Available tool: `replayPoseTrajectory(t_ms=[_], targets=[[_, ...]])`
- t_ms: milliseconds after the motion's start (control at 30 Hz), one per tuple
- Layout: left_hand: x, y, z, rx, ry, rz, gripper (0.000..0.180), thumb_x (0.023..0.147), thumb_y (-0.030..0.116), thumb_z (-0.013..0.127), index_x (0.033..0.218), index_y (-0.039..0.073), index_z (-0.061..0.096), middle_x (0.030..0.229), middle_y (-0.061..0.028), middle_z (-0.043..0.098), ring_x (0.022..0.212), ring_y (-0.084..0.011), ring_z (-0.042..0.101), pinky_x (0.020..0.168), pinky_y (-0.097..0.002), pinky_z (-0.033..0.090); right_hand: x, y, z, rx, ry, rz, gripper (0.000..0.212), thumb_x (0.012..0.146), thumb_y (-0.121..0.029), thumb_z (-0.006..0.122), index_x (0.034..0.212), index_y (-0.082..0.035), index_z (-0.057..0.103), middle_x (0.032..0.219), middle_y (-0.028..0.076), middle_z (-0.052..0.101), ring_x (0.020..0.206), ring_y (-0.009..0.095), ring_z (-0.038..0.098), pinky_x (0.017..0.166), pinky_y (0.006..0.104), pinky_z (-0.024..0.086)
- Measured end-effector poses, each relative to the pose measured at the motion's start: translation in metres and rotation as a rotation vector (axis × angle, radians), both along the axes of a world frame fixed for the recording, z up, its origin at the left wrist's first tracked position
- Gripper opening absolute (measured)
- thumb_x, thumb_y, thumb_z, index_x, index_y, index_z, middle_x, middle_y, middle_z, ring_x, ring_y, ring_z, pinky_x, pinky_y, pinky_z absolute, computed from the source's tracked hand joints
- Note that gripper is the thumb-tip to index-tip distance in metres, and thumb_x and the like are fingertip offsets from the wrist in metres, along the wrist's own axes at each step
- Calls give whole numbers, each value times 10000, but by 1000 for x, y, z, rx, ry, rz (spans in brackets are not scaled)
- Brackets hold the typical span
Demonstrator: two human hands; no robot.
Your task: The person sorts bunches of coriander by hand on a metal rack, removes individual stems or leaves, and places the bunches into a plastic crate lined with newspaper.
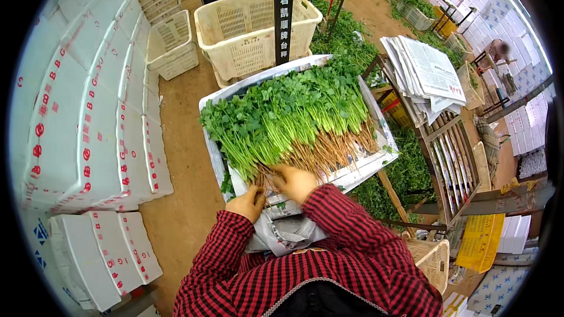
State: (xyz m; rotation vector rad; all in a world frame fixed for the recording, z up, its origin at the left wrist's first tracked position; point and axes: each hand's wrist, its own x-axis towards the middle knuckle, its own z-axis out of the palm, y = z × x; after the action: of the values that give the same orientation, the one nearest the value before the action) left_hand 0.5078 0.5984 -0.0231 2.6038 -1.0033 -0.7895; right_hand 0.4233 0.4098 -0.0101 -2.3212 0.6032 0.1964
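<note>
A thick layer of leafy green coriander (pixel 294 103) lies in a newspaper-lined white foam box (pixel 388 161) in front of me. The leaves point away and the brown roots face my body. My left hand (pixel 248 204) is closed at the near left corner, with its fingertips pinching root ends. Just right of it, my right hand (pixel 295 183) is bent over the roots of the leftmost stems, its fingers curled in on them. A loose newspaper flap (pixel 288 232) hangs over the box's near edge, below my hands.
A weighing scale (pixel 283 23) rises behind the box, before a large cream crate (pixel 235 29). Stacked white foam boxes (pixel 76 123) line the left. On the right stand a newspaper stack (pixel 426 73) and a slatted wooden rack (pixel 449 158). Loose greens (pixel 399 170) cover the ground there.
</note>
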Motion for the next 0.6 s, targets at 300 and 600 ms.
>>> replayPoseTrajectory(t_ms=[300, 600], targets=[[-5, 15, -4, -53, 32, 69, 394, 980, 451, 582, 1331, 277, 624, 974, -147, 755, 898, -352, 729, 803, -451, 583, 9, 27, -7, -168, -349, 10, 295, 971, -353, 602, 1184, -182, 713, 995, 113, 754, 846, 325, 725, 735, 439, 578], [-16, 11, 2, -94, -5, 139, 382, 983, 451, 569, 1302, 258, 650, 1001, -140, 757, 923, -334, 728, 828, -445, 580, 42, -15, -24, -101, -106, 60, 373, 973, -411, 602, 1320, -282, 648, 1029, 138, 754, 915, 333, 723, 793, 453, 573]])
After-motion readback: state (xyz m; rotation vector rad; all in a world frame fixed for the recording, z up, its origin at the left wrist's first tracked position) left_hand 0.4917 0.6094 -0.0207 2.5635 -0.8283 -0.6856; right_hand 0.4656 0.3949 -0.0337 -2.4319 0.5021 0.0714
